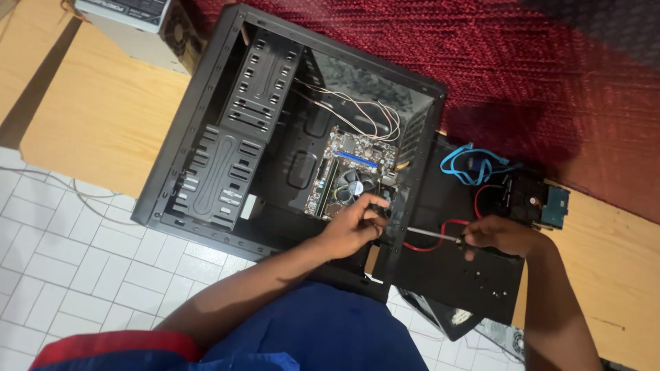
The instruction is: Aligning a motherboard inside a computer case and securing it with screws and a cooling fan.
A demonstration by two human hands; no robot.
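An open black computer case [206, 130] lies on a wooden table, with a small motherboard [350, 175] and its round fan inside. My left hand [354, 227] reaches into the case and pinches something small at the motherboard's lower right corner, by the rear wall. My right hand [498, 235] grips the handle of a screwdriver [430, 235] outside the case. Its metal shaft points left toward the case's rear panel, close to my left hand's fingers.
A black side panel [474, 275] lies right of the case with red cables [447, 230] and a blue cable [467, 165] on it. A hard drive [543, 203] sits beyond. A power supply [137, 27] stands at top left. Dark red cloth [522, 62] covers the table's back.
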